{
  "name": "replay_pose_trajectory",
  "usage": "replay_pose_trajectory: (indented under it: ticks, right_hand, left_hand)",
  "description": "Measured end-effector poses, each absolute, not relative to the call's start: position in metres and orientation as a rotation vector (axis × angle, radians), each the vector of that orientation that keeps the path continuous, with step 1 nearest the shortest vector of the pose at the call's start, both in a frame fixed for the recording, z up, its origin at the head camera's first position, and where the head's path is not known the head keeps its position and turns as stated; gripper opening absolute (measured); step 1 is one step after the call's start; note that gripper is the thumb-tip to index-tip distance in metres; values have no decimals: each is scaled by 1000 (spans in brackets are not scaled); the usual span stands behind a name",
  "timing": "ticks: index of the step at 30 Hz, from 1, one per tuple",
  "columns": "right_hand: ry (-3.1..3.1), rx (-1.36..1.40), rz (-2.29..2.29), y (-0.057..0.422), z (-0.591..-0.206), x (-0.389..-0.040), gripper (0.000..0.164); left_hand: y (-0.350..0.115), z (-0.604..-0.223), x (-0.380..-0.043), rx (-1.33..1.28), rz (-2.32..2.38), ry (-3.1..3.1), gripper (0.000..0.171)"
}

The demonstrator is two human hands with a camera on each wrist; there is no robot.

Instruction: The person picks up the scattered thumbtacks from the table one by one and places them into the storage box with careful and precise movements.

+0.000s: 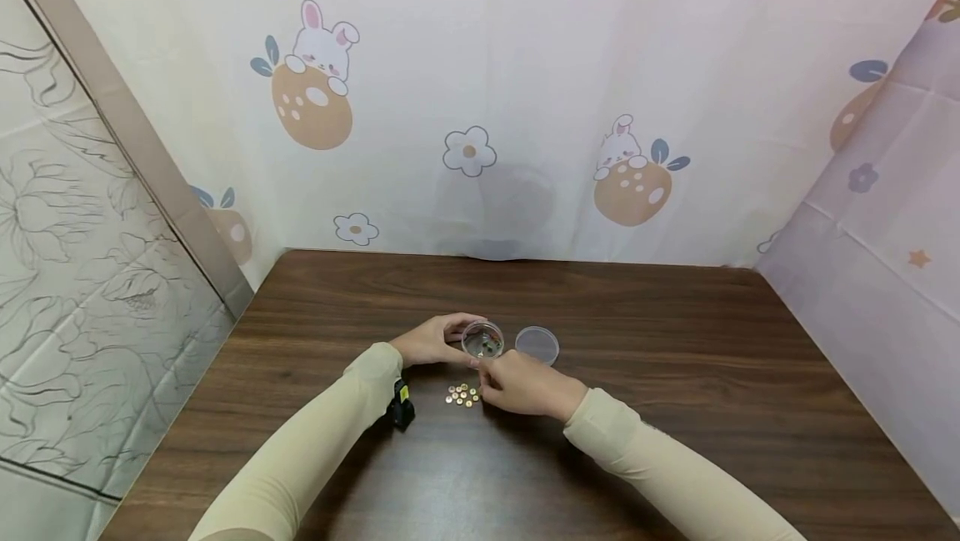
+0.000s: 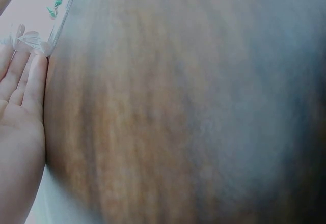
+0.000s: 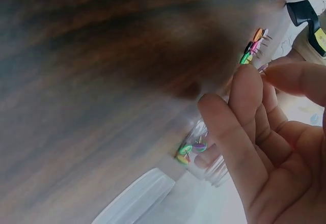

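My left hand (image 1: 431, 343) holds a round clear plastic dish (image 1: 471, 326) by its side, thumb at the near edge and fingers at the far edge. Several thumbtacks (image 3: 185, 149) with coloured heads lie inside the dish. Just right of it, my right hand (image 1: 525, 384) pinches a thumbtack (image 3: 263, 68) between thumb and index fingertips; most of that tack is hidden. More thumbtacks (image 1: 460, 396), gold from above, lie in a group on the table beside the right fingers. In the right wrist view their coloured heads rest down and the pins point up.
A clear round lid (image 1: 537, 344) lies flat on the brown wooden table (image 1: 675, 341), right of the dish. A black device with a yellow label (image 1: 402, 404) is at the left wrist. Behind the table hangs a printed curtain (image 1: 405, 107).
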State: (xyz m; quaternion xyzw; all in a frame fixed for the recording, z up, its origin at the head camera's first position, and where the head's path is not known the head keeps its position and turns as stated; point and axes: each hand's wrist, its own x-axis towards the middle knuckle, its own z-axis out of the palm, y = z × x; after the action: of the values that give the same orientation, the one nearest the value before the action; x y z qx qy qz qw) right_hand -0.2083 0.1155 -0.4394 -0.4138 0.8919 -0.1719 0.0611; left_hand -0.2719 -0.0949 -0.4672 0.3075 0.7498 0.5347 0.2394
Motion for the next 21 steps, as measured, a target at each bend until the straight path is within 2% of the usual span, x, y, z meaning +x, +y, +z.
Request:
replay_pose_trajectory:
  ticks: [7, 14, 21]
  right_hand:
    - [2713, -1241, -563, 123, -431, -209, 8]
    - [2777, -1250, -606, 129, -422, -213, 9]
    - [2840, -1178, -614, 130, -417, -217, 9]
  left_hand:
    - [-94, -485, -278, 814, 1438, 2113, 72]
    - [-91, -469, -266, 775, 1465, 2092, 70]
    - [-91, -482, -273, 730, 1441, 2122, 74]
